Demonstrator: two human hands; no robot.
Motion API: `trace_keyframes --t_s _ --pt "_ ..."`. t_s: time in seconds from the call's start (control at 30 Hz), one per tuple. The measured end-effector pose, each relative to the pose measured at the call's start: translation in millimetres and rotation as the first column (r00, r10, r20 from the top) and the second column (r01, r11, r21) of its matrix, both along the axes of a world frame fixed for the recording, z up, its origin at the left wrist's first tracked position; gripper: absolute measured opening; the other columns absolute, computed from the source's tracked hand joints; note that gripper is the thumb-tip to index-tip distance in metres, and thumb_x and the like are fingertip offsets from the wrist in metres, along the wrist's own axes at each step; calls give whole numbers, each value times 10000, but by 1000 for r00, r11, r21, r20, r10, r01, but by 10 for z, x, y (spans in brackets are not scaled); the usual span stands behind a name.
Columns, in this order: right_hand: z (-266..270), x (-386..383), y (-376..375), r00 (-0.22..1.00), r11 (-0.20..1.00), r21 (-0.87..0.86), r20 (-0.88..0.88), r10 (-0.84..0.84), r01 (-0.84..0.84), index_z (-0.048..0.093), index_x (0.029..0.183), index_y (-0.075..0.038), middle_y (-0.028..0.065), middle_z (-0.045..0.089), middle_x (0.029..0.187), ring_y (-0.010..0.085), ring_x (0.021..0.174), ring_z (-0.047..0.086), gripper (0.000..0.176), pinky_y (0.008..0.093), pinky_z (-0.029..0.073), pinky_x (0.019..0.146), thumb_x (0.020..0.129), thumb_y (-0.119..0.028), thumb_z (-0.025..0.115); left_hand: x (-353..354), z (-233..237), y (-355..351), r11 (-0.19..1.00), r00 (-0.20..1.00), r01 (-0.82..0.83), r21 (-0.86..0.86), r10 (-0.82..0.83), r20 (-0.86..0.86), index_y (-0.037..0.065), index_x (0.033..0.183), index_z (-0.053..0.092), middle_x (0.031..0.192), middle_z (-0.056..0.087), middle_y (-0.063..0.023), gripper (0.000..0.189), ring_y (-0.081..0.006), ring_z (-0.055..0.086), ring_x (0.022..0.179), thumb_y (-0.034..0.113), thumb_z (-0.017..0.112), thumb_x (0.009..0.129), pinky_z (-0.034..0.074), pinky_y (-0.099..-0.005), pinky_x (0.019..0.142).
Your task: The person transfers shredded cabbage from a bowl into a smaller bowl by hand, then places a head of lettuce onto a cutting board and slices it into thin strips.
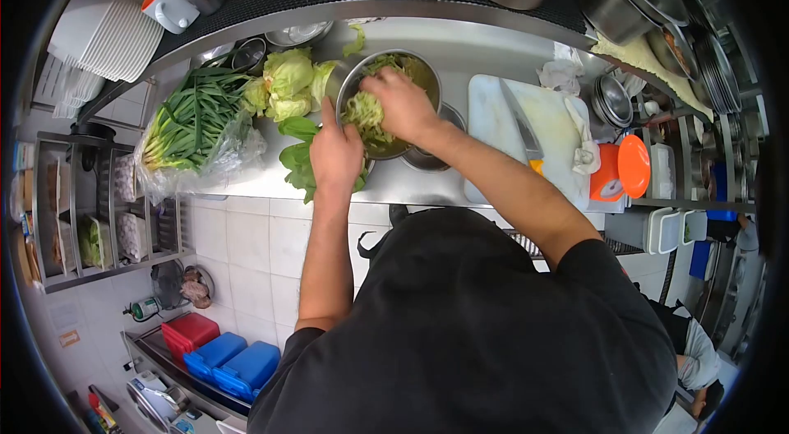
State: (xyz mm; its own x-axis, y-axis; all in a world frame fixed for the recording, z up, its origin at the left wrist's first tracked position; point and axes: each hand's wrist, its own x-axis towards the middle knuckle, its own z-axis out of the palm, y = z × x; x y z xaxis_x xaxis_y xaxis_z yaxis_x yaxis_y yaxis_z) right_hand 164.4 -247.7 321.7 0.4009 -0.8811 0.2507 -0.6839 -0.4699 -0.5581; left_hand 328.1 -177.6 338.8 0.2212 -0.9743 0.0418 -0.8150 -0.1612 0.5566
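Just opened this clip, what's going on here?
A person has their right hand down in a metal bowl, among shredded pale-green leaves, while their left hand is at the bowl's left rim. Whether the fingers grip the leaves is hard to tell. To the left lie lettuce and a bunch of long green stalks partly in plastic; to the right, a knife rests on a white cutting board, with neither hand on it.

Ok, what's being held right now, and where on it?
The left hand holds the metal bowl at its near left rim. The right hand is in the shredded greens inside; whether its fingers grip any can't be told.
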Motion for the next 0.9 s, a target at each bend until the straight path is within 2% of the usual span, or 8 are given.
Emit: trace_keyframes --t_s 0.13,0.33,0.53,0.63,0.67,0.77,0.83,0.9 --pt "55 -166 -58 995 998 -20 83 -56 58 665 1263 -115 146 630 1264 412 1239 626 563 494 544 1028 738 70 747 -18 -74 -183 999 999 -42 14 41 17 -30 1636 323 893 745 -316 719 -523 721 830 187 561 993 553 -618 804" --pt "-150 -511 166 996 997 52 67 -56 53 647 1282 -138 163 602 1310 417 1263 599 546 515 554 1019 774 18 772 -100 -165 -379 996 996 -92 -21 92 10 15 1673 229 911 747 -321 775 -532 721 844 176 569 995 549 -616 816" --pt "-701 -726 345 997 996 93 -71 9 -3 627 1278 -103 183 568 1342 441 1259 583 530 527 552 1020 782 -4 786 -128 -229 -504 992 993 -118 -48 117 -21 14 1675 205 914 745 -327 784 -548 713 847 166 564 995 542 -621 815" --pt "-806 -757 350 983 975 220 -181 29 12 636 1284 -85 215 547 1408 463 1280 576 526 523 554 1023 790 -54 815 -114 -291 -557 990 991 -128 -64 125 -51 3 1669 220 924 743 -333 774 -552 710 860 168 561 995 541 -623 825" --pt "-822 -770 365 972 980 199 -232 31 17 638 1292 -84 228 533 1436 470 1291 571 536 520 556 1021 789 -73 824 -101 -325 -564 989 990 -130 -74 125 -70 -2 1666 228 928 742 -336 768 -552 710 865 169 559 995 541 -623 829" --pt "-713 -789 395 929 986 164 -367 48 14 654 1289 -73 259 530 1476 473 1303 578 520 512 566 1008 803 -118 834 -57 -369 -619 987 983 -150 -60 142 -118 -24 1654 260 943 738 -349 747 -551 711 886 172 555 996 544 -620 845" --pt "-351 -806 364 897 984 181 -434 82 -2 679 1252 -56 269 580 1443 454 1284 611 450 506 578 988 831 -134 817 -12 -397 -658 985 973 -172 -21 166 -161 -36 1647 279 950 737 -355 733 -549 713 907 173 549 998 547 -615 857" --pt "128 -767 272 921 967 256 -380 88 13 696 1184 -29 257 653 1328 429 1224 656 348 510 585 974 854 -110 773 24 -448 -697 982 957 -188 34 191 -218 -46 1642 293 956 739 -357 720 -547 717 934 174 540 1002 552 -608 869"
